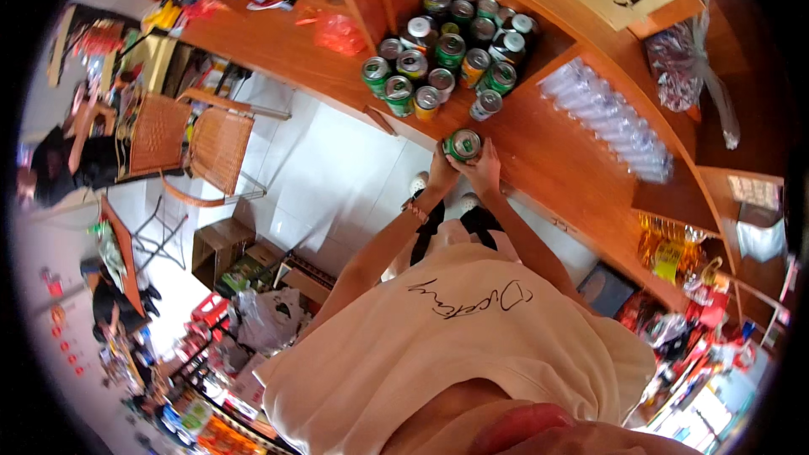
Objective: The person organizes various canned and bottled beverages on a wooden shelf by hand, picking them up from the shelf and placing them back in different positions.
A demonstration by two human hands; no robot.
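Observation:
Between my two hands is a green drink can [466,145], its silver top turned up towards me. My left hand [443,167] grips it from the left. On the can's near right side, my right hand [485,168] closes around it. The can is in front of the edge of a wooden shelf [537,158]; whether it touches the wood I cannot tell. Just beyond stands a pale can [486,105], apart from a cluster of green, orange and dark cans. Among that cluster are a green can [399,96], an orange can [427,103] and several white-capped bottles [419,28].
Clear plastic bottles [607,120] fill the compartment on the right, past a wooden divider. A red plastic bag [340,34] lies on the shelf to the left. Behind me on the left are a wicker chair [218,148], a cardboard box [221,243] and people farther off.

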